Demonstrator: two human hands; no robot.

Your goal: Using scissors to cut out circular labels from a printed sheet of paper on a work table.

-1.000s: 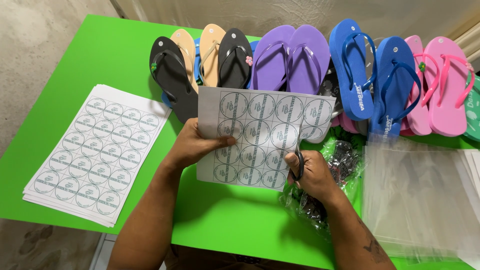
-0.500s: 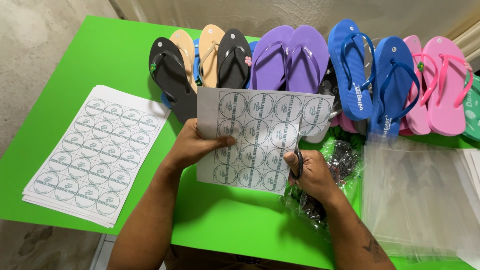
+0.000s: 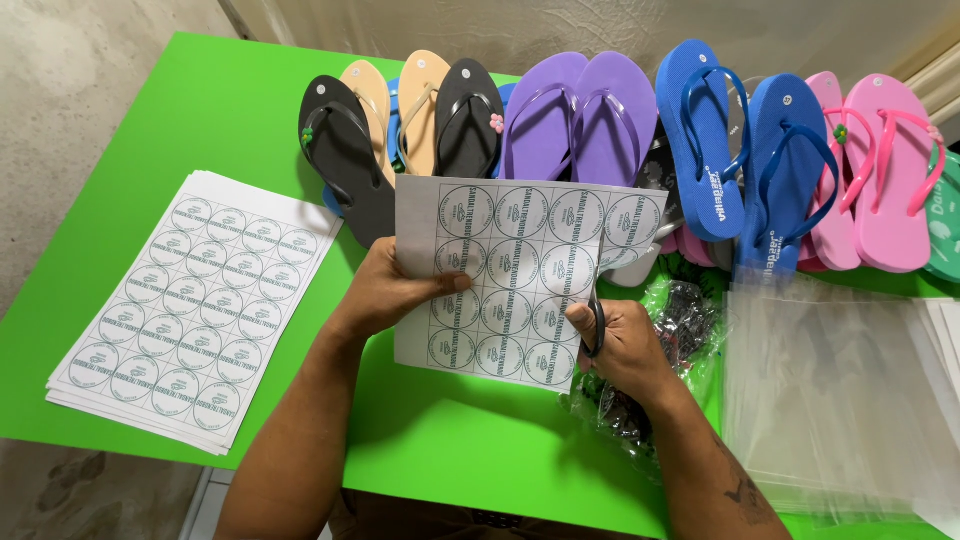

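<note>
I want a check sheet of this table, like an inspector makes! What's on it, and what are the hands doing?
Surface: green table, bare at the far left.
Job's things: sheet of round printed labels held up over the table; scissors cutting up its right edge.
Clutter: stack of uncut label sheets at left; row of flip-flops in black, tan, purple, blue and pink along the back; clear plastic bags at right; a bag of small dark pieces beside the right hand.
Hands: left hand pinches the sheet's left side; right hand works the scissors.
Cables: nothing seen.
Surroundings: grey concrete floor at left; pale wall behind.
</note>
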